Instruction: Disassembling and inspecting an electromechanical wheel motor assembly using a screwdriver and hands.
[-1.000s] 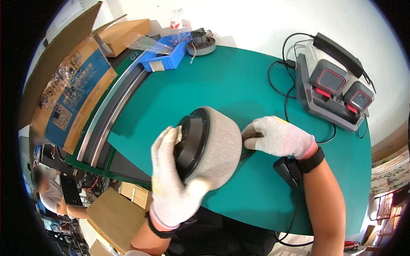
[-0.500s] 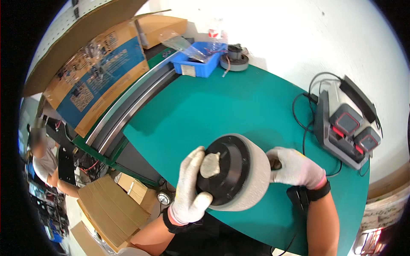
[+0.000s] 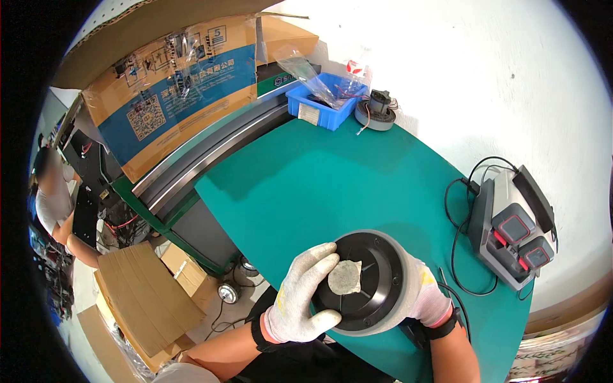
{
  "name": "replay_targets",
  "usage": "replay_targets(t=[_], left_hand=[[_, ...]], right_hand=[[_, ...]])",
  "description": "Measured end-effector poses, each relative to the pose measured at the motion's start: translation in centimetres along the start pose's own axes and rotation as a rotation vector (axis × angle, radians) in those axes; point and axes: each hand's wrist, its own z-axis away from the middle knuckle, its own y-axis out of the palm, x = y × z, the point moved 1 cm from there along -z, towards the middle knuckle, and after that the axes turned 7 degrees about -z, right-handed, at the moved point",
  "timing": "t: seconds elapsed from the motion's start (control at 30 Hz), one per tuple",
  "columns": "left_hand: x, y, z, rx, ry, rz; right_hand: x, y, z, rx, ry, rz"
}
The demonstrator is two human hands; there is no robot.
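Note:
Above the near part of the green table I hold a round, drum-shaped part (image 3: 386,287) with a rough light-grey side wall and a black ribbed end face. A grey rounded patch (image 3: 345,277) sits at the centre of that face, which is turned up and to the left. My left hand (image 3: 302,290), in a white glove, grips its left edge, fingers at the top and thumb below. My right hand (image 3: 426,297), also gloved, is against the far right side of the drum; its fingers are hidden behind it.
A grey case (image 3: 507,223) with two dark modules and a looped cable stands at the right. At the back are a blue bin (image 3: 332,116) and a dark round part (image 3: 377,116). Cardboard boxes (image 3: 191,83) line the left; another person (image 3: 54,198) works beyond.
The drum has moved down and slightly right, its black face turning more toward me. My right hand has gone from beside it to partly behind it. The whole view has shifted.

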Motion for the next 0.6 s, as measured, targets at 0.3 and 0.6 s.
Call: replay_targets(t=[0.3, 0.6], left_hand=[[-4.1, -4.7, -6.2, 0.228, 0.174, -0.288], [-7.0, -4.6, -10.2, 0.403, 0.352, -0.44]], right_hand=[[-1.4, -0.2, 0.7, 0.118, 0.049, 0.283], [-0.6, 0.0, 0.3, 0.041, -0.022, 0.168]])
